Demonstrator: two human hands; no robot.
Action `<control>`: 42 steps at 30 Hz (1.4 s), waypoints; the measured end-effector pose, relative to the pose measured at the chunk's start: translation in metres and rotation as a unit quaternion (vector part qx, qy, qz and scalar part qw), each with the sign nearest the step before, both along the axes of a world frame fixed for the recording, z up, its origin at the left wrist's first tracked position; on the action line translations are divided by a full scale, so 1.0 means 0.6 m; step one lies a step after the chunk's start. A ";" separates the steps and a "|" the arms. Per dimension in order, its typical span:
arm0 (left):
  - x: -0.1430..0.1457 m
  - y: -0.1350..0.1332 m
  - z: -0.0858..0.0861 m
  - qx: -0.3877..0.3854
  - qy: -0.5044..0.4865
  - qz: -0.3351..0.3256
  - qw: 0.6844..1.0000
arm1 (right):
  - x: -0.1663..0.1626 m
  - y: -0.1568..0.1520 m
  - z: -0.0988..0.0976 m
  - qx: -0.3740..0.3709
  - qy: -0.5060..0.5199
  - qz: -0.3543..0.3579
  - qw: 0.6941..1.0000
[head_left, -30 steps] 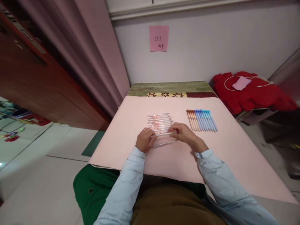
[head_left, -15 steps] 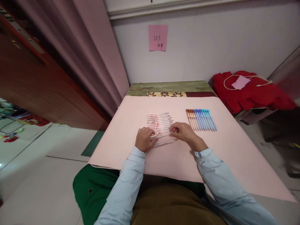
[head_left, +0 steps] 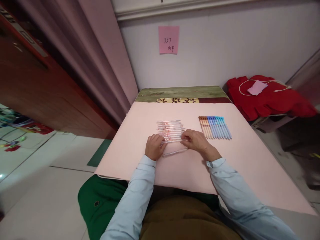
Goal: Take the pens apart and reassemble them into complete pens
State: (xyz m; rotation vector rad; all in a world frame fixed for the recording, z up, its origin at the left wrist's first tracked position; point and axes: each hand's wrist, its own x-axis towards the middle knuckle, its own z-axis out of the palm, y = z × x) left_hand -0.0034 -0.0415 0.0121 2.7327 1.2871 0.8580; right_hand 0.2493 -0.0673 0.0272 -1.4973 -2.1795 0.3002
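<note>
Several pale pens (head_left: 170, 128) with reddish markings lie side by side in a stack of rows on the pink-covered table. At the near edge of this group is one pale pen (head_left: 172, 141). Its left end is pinched by my left hand (head_left: 154, 147), with the fingers curled and the thumb pressed in. At its right end my right hand (head_left: 194, 140) is closed, thumb and fingertips together. Below them a single pale pen (head_left: 172, 153) lies slightly slanted, apart from the group. The fingertips partly hide the pen ends.
Right of the pale group, a neat row of brown, blue and light-blue pens (head_left: 215, 128) lies on the pink cover (head_left: 125, 150). A red cloth (head_left: 270, 100) with a white cable sits beyond the table's right edge. A pink note (head_left: 168, 40) is on the wall.
My left hand has drawn its end of the near pen up and straight, closer against the group. The gap to the loose pen below is wider. My right hand has hardly moved.
</note>
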 end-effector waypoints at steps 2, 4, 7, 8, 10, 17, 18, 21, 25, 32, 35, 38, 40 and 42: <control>-0.001 -0.001 -0.001 -0.004 -0.005 0.001 1.000 | 0.004 0.000 -0.002 -0.007 0.003 0.001 1.000; -0.002 -0.002 -0.001 -0.010 -0.011 0.004 1.000 | 0.004 0.000 -0.003 0.000 -0.002 -0.007 1.000; -0.002 -0.001 -0.002 -0.019 -0.012 0.007 1.000 | -0.002 -0.001 -0.005 0.020 -0.014 -0.024 0.999; -0.002 0.000 -0.002 -0.023 -0.010 0.009 1.000 | -0.004 0.000 -0.007 0.026 -0.018 -0.032 0.999; 0.000 0.002 -0.003 -0.028 -0.007 0.014 0.999 | -0.008 0.001 -0.009 0.037 -0.018 -0.049 0.998; 0.005 0.007 -0.006 -0.019 -0.014 0.013 1.000 | -0.009 0.002 -0.009 0.044 -0.004 -0.062 0.997; 0.004 0.007 -0.005 -0.019 -0.019 0.010 1.000 | -0.008 0.001 -0.007 0.039 0.008 -0.061 0.997; 0.000 0.002 -0.001 -0.027 -0.063 -0.012 0.998 | -0.001 -0.004 -0.002 -0.036 0.080 -0.020 0.996; -0.007 -0.010 0.007 -0.054 -0.126 -0.069 0.988 | 0.006 -0.010 0.003 -0.198 0.121 0.084 0.969; -0.006 -0.020 0.013 -0.079 -0.100 -0.156 0.980 | -0.004 -0.012 0.012 -0.140 0.096 0.081 0.982; -0.006 -0.018 0.009 -0.063 -0.130 -0.146 0.979 | -0.015 -0.013 0.013 -0.135 0.135 0.051 0.980; -0.007 -0.016 0.004 -0.042 -0.130 -0.132 0.982 | -0.025 -0.014 0.014 -0.148 0.164 0.030 0.975; -0.008 -0.016 0.001 -0.025 -0.126 -0.116 0.985 | -0.028 -0.014 0.017 -0.159 0.179 0.039 0.970; -0.008 -0.016 -0.001 -0.012 -0.123 -0.102 0.987 | -0.027 -0.014 0.019 -0.171 0.179 0.049 0.968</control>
